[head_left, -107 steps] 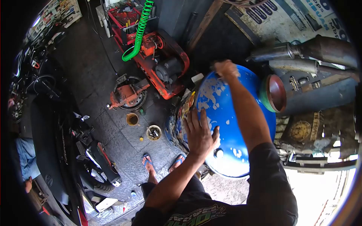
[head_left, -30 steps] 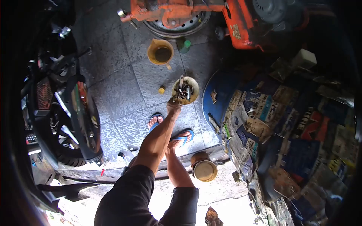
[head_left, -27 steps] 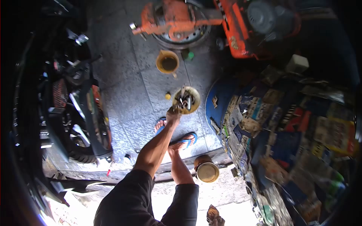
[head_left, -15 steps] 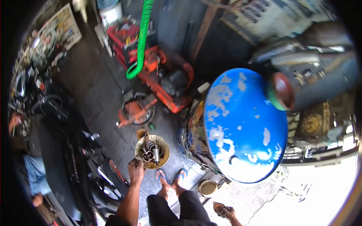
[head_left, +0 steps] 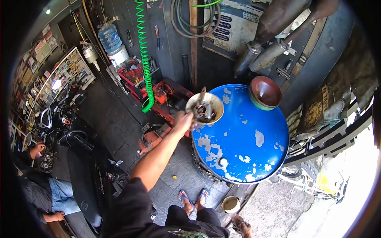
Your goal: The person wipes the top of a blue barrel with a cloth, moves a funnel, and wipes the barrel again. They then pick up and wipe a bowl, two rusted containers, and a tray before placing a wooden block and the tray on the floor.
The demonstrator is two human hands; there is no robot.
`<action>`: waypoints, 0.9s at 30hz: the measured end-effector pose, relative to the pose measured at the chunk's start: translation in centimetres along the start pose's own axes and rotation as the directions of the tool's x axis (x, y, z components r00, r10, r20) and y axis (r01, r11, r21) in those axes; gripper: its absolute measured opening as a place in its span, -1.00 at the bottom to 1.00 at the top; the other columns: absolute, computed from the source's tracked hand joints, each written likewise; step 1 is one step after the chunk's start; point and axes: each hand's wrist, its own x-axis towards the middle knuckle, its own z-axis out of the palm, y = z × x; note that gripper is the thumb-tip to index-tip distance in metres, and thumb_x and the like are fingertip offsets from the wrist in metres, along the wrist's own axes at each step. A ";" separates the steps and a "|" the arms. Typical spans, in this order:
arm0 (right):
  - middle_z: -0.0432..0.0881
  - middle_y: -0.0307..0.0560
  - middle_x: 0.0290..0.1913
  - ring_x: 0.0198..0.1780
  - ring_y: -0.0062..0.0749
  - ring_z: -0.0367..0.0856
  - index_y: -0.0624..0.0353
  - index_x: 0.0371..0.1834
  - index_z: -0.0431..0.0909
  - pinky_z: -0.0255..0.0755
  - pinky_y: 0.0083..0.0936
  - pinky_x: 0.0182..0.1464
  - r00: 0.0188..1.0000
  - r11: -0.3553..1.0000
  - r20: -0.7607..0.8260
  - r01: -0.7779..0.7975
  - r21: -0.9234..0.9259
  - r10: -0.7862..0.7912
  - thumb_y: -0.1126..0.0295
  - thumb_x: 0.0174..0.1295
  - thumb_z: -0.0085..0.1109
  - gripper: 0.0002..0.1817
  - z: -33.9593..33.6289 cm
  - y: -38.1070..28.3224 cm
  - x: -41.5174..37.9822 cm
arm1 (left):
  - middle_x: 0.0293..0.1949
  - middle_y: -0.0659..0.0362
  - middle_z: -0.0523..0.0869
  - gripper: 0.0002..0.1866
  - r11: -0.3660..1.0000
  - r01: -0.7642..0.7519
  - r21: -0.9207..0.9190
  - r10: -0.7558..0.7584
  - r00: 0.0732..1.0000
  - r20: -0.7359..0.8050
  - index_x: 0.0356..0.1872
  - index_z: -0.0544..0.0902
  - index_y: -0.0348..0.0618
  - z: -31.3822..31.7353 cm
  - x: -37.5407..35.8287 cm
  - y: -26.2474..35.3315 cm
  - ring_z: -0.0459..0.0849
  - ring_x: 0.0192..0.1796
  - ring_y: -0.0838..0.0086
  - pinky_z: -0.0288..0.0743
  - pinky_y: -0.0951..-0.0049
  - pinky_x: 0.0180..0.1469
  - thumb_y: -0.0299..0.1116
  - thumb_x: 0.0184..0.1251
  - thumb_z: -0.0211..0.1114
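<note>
My left hand (head_left: 185,122) is closed on the rim of a cream-coloured bowl (head_left: 218,104). Dark metal parts (head_left: 206,112) and a brush-like wooden handle (head_left: 203,94) lie in the bowl. It is held over the far left edge of a blue drum (head_left: 246,139) with worn, flaking paint. Low in the view, my right hand (head_left: 246,230) grips a dark brown, crumpled-looking piece (head_left: 237,223) that I cannot make out. A second small bowl (head_left: 231,204) rests on the ground close to that hand.
A red-and-green funnel (head_left: 265,93) stands on the drum. A green coiled hose (head_left: 146,71) hangs by a red compressor (head_left: 162,95). At left, a motorcycle (head_left: 83,182) stands beside another person (head_left: 51,194). Exhaust pipes (head_left: 270,35) hang on the wall.
My left hand has raised the bowl forward and to the right, from above my feet to the drum's edge. My right hand stays low. The view has tilted up.
</note>
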 end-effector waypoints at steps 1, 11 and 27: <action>0.68 0.14 -0.09 -0.22 -0.18 0.72 0.47 0.04 0.50 0.63 -0.33 -0.10 0.995 0.872 0.014 0.092 -0.480 -0.098 0.46 0.15 0.03 -0.60 -0.4 -1.8 -2.6 | -0.57 0.09 0.68 -0.71 1.000 -0.005 0.017 0.006 1.000 -0.028 -0.37 0.64 -0.35 1.5 2.4 -0.8 0.60 -0.64 0.53 0.57 0.48 -0.61 -0.31 0.34 0.07; 0.67 -0.12 0.02 -0.12 -0.47 0.64 0.22 0.25 0.50 0.50 -0.56 -0.22 0.954 0.957 0.086 -0.279 -0.082 0.286 0.09 0.36 0.08 -0.48 -5.4 5.2 -11.7 | -0.59 0.01 0.67 -0.63 0.999 0.033 -0.027 -0.036 0.994 -0.105 -0.49 0.59 -0.44 8.4 10.2 -2.3 0.67 -0.61 0.34 0.64 0.38 -0.57 -0.28 0.36 0.07; 0.65 0.04 -0.13 -0.20 -0.30 0.62 0.39 -0.05 0.56 0.56 -0.42 -0.24 0.975 0.971 0.083 -0.195 -0.141 0.207 0.21 0.24 0.23 -0.59 1.6 -8.5 1.1 | -0.52 0.17 0.70 -0.78 0.982 0.179 -0.061 -0.184 0.823 -0.537 -0.12 0.58 -0.28 -4.4 -19.3 -28.2 0.67 -0.50 0.51 0.53 0.48 -0.46 -0.36 0.31 0.22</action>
